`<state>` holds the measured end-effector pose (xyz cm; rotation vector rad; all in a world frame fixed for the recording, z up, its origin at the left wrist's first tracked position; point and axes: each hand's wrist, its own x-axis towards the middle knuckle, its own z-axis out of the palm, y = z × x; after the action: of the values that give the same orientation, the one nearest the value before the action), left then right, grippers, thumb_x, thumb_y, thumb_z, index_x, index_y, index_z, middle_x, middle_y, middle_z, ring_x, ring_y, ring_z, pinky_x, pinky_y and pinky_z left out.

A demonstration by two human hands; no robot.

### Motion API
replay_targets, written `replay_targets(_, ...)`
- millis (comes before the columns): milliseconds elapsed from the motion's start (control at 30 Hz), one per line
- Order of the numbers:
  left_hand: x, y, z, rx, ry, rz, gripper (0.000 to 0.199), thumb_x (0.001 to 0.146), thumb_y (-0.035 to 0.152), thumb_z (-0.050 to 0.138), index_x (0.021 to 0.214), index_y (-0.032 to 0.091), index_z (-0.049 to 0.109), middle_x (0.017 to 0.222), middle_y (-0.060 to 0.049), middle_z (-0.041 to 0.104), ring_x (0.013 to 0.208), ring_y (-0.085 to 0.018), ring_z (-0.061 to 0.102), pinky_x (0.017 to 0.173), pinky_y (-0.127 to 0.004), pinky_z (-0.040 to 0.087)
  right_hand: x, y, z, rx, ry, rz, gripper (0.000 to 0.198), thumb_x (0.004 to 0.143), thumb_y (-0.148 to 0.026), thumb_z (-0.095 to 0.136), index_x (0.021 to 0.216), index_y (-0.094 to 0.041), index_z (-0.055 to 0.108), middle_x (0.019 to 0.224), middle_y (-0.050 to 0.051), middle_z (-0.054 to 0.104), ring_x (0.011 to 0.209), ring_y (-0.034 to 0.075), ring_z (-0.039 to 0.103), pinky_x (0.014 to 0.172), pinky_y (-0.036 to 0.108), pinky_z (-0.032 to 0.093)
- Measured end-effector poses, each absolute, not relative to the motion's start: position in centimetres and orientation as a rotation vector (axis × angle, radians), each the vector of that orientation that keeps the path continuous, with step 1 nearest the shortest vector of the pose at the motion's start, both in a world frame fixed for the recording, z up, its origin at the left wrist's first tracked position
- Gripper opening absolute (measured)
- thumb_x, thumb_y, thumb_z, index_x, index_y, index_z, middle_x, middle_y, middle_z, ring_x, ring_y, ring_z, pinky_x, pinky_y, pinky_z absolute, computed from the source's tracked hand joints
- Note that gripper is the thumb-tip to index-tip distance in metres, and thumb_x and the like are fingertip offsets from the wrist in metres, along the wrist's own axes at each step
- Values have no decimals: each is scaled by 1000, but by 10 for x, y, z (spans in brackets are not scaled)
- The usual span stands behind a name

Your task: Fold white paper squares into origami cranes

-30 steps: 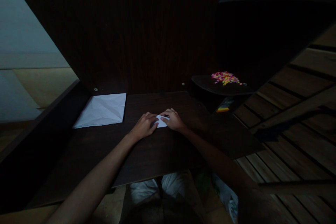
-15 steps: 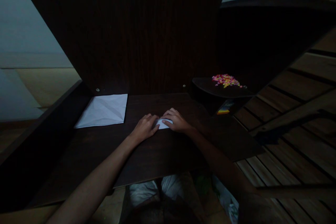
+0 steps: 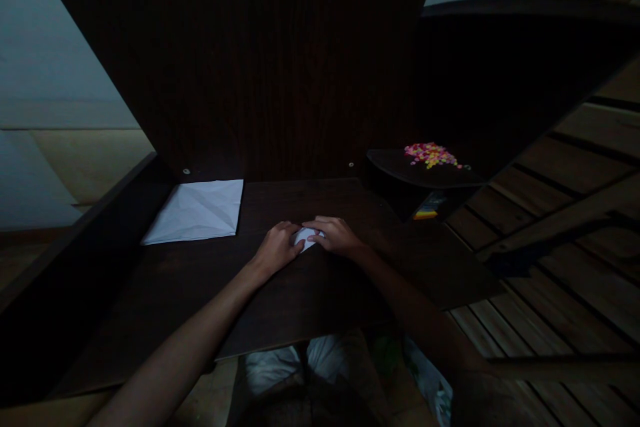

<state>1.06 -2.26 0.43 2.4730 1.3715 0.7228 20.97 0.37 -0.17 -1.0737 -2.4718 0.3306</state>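
Note:
A small folded piece of white paper (image 3: 306, 236) lies on the dark desk between my hands, partly covered by their fingers. My left hand (image 3: 279, 245) grips its left side, thumb on top near the lower edge. From the right, my right hand (image 3: 336, 235) holds the other side, its thumb lying across the paper and its fingers curled over the far edge. Off to the left rests a larger stack of creased white paper sheets (image 3: 203, 209), apart from both hands.
The dark wooden desk (image 3: 280, 307) has a tall back panel (image 3: 270, 67) and a raised left side board (image 3: 85, 240). On a low corner shelf (image 3: 390, 163) at right sits a heap of small pink and yellow pieces (image 3: 431, 155). Wooden slats (image 3: 565, 280) stand further right.
The folded paper has turned and tilted slightly between my hands. My right hand has shifted a little down, and the left has moved slightly with it.

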Motion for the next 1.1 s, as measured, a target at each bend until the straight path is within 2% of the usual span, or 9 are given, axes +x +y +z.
replay_targets(167, 8, -20, 4, 2403, 1487, 728, 25, 79, 30, 62, 96, 13, 68, 88, -9, 67, 82, -23, 63, 79, -33, 50, 208, 1, 2, -1114, -2405, 355, 39, 84, -31, 63, 120, -17, 59, 93, 5, 65, 80, 16, 60, 73, 29, 47)
replay_targets(300, 4, -15, 4, 2387, 1550, 735, 26, 83, 33, 55, 93, 14, 69, 88, -10, 67, 84, -23, 63, 80, -34, 50, 208, 3, 1, -1076, -2437, 295, 29, 82, -31, 67, 106, -16, 67, 101, 8, 66, 93, 20, 59, 83, 33, 46)
replay_targets(433, 0, -11, 3, 2378, 1601, 714, 27, 86, 29, 51, 94, 12, 70, 89, -11, 67, 84, -23, 62, 81, -35, 49, 207, 3, -2, -1064, -2492, 206, 23, 86, -25, 61, 107, -18, 69, 106, 9, 65, 99, 21, 55, 87, 36, 45)
replay_targets(567, -1, -10, 0, 2415, 1671, 696, 27, 85, 28, 52, 96, 11, 70, 90, -12, 65, 90, -26, 59, 85, -36, 47, 202, 0, -5, -1079, -2501, 62, 26, 89, -31, 56, 110, -19, 68, 112, 10, 63, 104, 23, 53, 87, 40, 44)
replay_targets(700, -1, -12, -1, 2452, 1629, 692, 28, 86, 24, 49, 98, 11, 70, 86, -12, 62, 88, -25, 56, 84, -37, 47, 196, -4, -9, -1011, -2503, -80, 26, 92, -29, 51, 107, -18, 69, 114, 12, 61, 103, 23, 52, 87, 38, 45)
replay_targets(867, -2, -13, 0, 2473, 1511, 720, 28, 84, 17, 48, 100, 15, 72, 81, -9, 57, 81, -22, 53, 80, -35, 47, 190, -7, -8, -1062, -2494, -134, 28, 91, -34, 51, 100, -17, 71, 103, 13, 60, 95, 24, 51, 83, 38, 46)
replay_targets(1100, -6, -12, 3, 2554, 1351, 670, 27, 85, 19, 47, 93, 15, 72, 80, -9, 59, 83, -22, 55, 80, -34, 47, 193, -6, -7, -1049, -2520, -23, 28, 91, -29, 50, 108, -15, 68, 98, 13, 58, 93, 24, 51, 84, 38, 48)
